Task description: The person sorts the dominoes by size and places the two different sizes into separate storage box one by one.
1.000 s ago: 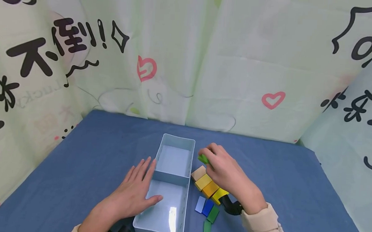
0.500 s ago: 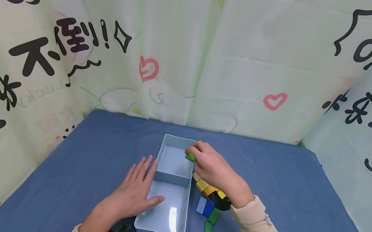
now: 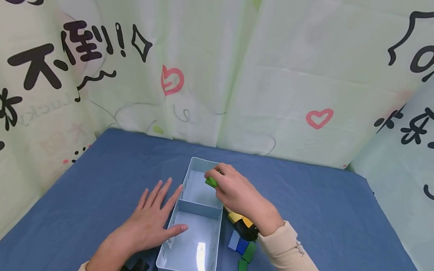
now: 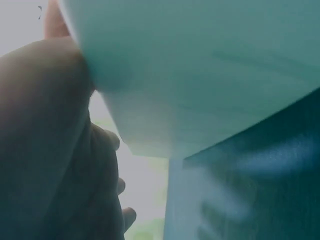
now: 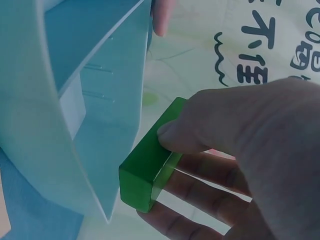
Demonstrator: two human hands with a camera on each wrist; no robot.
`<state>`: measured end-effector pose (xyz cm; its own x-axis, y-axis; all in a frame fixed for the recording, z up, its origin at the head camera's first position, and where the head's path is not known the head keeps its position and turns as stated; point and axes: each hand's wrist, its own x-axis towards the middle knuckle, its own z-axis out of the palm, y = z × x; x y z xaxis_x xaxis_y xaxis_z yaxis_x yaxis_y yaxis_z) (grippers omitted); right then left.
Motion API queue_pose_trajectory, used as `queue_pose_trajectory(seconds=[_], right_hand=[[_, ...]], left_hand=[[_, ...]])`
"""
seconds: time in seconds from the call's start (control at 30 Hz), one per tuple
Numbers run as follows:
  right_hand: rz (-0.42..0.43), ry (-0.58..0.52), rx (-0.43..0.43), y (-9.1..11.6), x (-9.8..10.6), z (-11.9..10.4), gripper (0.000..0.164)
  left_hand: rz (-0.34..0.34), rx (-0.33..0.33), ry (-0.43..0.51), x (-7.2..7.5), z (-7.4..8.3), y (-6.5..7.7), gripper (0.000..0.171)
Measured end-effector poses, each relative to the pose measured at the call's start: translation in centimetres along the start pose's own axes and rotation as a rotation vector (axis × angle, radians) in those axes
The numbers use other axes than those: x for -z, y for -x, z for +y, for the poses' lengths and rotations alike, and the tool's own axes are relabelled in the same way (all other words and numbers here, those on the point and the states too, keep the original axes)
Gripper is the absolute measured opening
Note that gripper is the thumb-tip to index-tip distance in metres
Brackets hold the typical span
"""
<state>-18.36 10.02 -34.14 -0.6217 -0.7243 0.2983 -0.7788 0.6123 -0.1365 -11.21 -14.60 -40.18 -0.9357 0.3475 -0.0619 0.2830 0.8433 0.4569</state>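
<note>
In the head view my right hand holds a green block over the far compartment of a light blue divided box. The right wrist view shows the green block pinched between thumb and fingers, close to the box wall. My left hand lies with spread, straight fingers along the box's left rim, its thumb reaching over the near compartment. From the left wrist, that hand appears beside the outer wall of the box.
Right of the box lie a light blue block, a blue block and green blocks. Yellow blocks sit partly hidden under my right wrist. A blue cloth covers the table, and a printed curtain stands behind.
My right hand has carried the green block leftward from above the row of blocks to over the box's far compartment. My left hand has shifted slightly left, its fingers spread wider.
</note>
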Motion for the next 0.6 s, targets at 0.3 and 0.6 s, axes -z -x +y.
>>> queue_pose_trajectory(seconds=[0.3, 0.6], right_hand=[[-0.054, -0.023, -0.010, -1.1, -0.7, -0.3, 0.037], [-0.123, -0.073, -0.053, -1.5, -1.7, -0.2, 0.037]], left_hand=[[-0.039, -0.003, -0.003, -0.1, 0.5, -0.1, 0.095], [-0.020, 0.037, -0.087, -0.3, 0.8, -0.1, 0.099]])
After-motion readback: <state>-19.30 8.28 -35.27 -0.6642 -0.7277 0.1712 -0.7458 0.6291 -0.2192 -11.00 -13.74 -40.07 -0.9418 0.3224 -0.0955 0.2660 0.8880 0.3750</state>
